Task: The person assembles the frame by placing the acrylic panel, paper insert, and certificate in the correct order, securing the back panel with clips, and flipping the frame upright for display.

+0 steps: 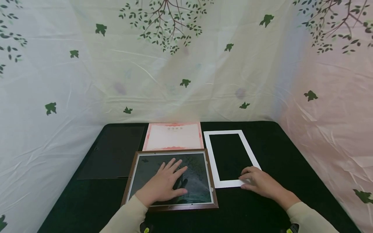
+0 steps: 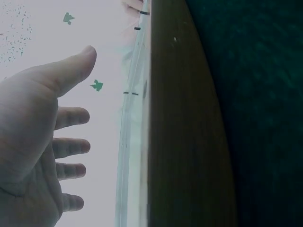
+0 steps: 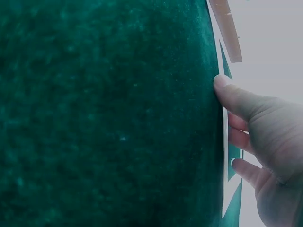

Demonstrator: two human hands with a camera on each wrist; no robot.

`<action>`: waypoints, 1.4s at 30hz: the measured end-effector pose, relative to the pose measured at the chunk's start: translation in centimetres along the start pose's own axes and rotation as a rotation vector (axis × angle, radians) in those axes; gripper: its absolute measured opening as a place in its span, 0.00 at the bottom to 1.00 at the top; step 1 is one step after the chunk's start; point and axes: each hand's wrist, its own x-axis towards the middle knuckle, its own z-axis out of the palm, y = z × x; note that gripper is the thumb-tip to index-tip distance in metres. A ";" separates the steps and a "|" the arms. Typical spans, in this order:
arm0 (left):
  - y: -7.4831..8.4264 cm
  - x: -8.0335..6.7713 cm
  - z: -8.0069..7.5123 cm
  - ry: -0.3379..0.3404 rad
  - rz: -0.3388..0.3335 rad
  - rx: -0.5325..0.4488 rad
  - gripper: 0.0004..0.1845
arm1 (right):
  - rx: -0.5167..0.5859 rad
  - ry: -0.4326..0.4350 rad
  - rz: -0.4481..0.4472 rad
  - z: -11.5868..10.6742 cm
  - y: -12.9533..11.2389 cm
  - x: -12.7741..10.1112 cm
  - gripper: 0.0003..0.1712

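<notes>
In the head view a brown wooden picture frame (image 1: 216,197) lies at the front middle, with a dark reflective glass or clear sheet (image 1: 198,181) inside a pale inner border. My left hand (image 1: 165,183) is spread above this sheet, fingers straight; the left wrist view shows a gap between the palm and the frame's edge. To the right lies a white rectangular mat border (image 1: 225,184) with a large opening. My right hand (image 1: 259,183) is at its near right corner, thumb (image 3: 229,90) on the near edge and fingers over the strip, pinching it.
A pink-bordered certificate (image 1: 174,136) lies behind the picture frame, its near edge at the frame. On the left rests a dark flat backing board (image 1: 113,155). Dark green cloth covers the table (image 1: 233,213). A pale curtain (image 1: 163,97) with leaf prints hangs around it.
</notes>
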 end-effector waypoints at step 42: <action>-1.4 2.7 -0.5 0.325 -0.152 -0.371 0.41 | 0.059 0.137 -0.239 -4.1 -8.8 1.6 0.15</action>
